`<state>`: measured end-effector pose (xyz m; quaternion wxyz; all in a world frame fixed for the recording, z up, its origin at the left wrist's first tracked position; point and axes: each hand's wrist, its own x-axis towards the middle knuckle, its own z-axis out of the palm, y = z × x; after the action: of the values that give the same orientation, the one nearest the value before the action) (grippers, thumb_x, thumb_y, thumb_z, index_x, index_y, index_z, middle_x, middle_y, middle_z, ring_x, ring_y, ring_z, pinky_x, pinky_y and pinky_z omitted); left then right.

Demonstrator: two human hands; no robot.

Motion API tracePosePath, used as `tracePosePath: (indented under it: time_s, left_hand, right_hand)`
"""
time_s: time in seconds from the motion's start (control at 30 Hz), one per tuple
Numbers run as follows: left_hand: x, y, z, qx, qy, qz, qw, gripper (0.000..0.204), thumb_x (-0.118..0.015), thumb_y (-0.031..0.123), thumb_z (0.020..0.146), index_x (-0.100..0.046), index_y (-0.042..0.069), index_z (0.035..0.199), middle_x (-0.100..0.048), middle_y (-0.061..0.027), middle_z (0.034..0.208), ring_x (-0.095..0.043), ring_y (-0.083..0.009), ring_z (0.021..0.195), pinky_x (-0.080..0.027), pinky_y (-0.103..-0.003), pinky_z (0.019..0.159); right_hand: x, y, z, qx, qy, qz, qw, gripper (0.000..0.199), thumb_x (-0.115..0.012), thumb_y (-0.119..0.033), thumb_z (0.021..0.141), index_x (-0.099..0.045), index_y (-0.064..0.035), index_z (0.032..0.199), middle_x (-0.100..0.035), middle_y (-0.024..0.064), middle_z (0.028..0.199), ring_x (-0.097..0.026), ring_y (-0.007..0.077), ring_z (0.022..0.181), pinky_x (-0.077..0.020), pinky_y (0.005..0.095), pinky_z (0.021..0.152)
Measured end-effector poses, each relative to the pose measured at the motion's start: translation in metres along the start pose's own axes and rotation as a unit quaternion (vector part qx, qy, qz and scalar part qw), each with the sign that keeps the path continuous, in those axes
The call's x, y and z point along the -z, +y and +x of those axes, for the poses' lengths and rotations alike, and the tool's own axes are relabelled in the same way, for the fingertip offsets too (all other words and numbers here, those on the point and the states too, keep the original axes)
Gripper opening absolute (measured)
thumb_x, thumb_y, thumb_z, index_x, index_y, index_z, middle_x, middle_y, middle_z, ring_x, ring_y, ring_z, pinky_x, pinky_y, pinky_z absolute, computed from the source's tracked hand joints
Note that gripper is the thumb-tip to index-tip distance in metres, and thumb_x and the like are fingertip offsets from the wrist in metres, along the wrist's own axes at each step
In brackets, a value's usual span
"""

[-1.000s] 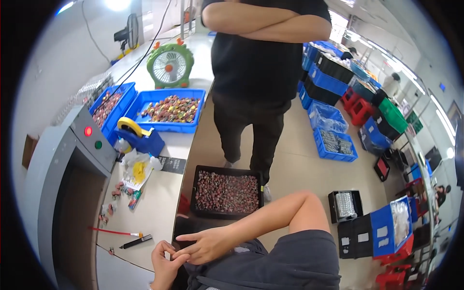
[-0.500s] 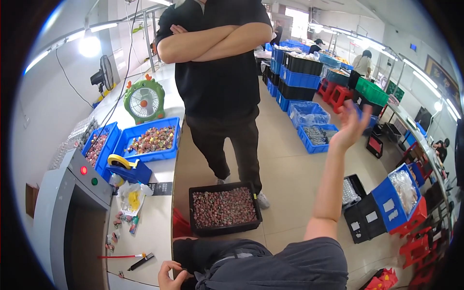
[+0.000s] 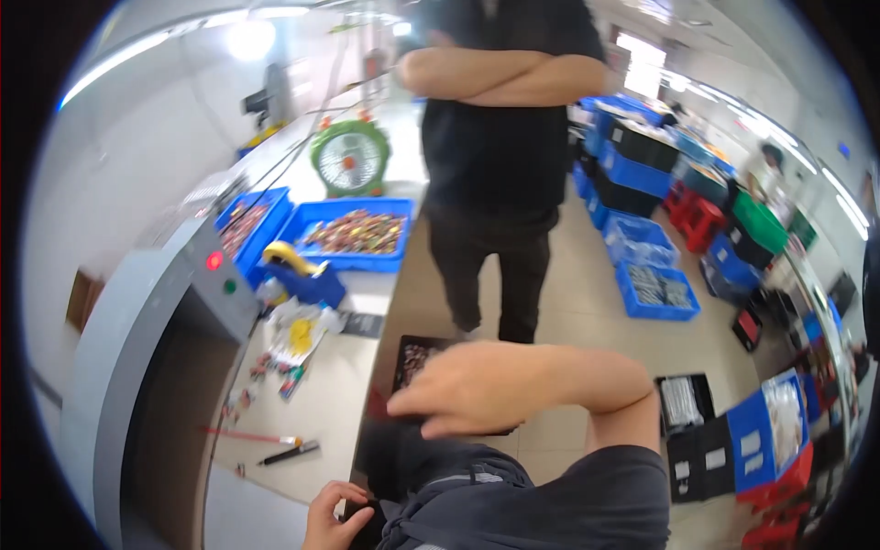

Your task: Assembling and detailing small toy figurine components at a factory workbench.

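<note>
Fingers of the right hand point(image 3: 467, 390) are blurring, looking pressed together, can't tell if holding anything; fingers of the left hand point(image 3: 330, 518) are curling near the bottom edge, thumb apart, can't tell if pinching. Black crate point(image 3: 401, 362) of small reddish pieces point(image 3: 418, 356) is sitting behind the right hand, mostly hidden, while 1 black pen point(image 3: 288, 453) is lying on the white table point(image 3: 339, 403). Beyond, 1 person point(image 3: 495, 156) is crossing both arms, head cut off.
</note>
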<state>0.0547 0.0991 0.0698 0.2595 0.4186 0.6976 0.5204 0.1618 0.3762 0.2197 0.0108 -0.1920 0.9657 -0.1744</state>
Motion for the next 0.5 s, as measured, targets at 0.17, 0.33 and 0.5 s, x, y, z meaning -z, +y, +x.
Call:
tracePosePath:
  time_s: [0.17,0.33,0.5]
  left_hand:
    - [0.010,-0.012,-0.009,0.015,-0.026,0.037,0.999,0.017,-0.067,0.013,0.074,-0.056,0.004,0.083,-0.058,-0.0083,0.087,-0.056,-0.0223,0.083,-0.045,-0.031,0.074]
    - [0.007,-0.018,-0.029,0.032,-0.027,0.015,0.999,0.020,-0.066,0.019,0.075,-0.055,0.004,0.083,-0.056,-0.0093,0.084,-0.056,-0.0236,0.081,-0.045,-0.032,0.071]
    - [0.006,-0.028,-0.049,-0.003,0.017,0.072,0.997,0.022,-0.065,0.022,0.075,-0.055,0.004,0.082,-0.056,-0.0105,0.083,-0.055,-0.0273,0.079,-0.044,-0.035,0.068]
  right_hand:
    - [-0.012,-0.052,0.036,0.215,0.006,-0.045,0.976,0.023,-0.053,-0.017,0.077,-0.051,-0.0016,0.094,-0.056,0.0071,0.072,-0.057,0.0210,0.068,-0.0427,0.0309,0.058]
    - [0.000,-0.120,0.092,0.266,-0.088,0.146,0.949,0.021,-0.053,-0.010,0.072,-0.053,-0.0029,0.092,-0.052,0.0039,0.066,-0.054,0.0177,0.062,-0.0418,0.0275,0.055]
    - [-0.032,-0.134,0.109,0.378,-0.101,0.137,0.910,0.023,-0.053,-0.011,0.068,-0.051,-0.0049,0.090,-0.050,0.0056,0.064,-0.056,0.0215,0.065,-0.0450,0.0308,0.058]
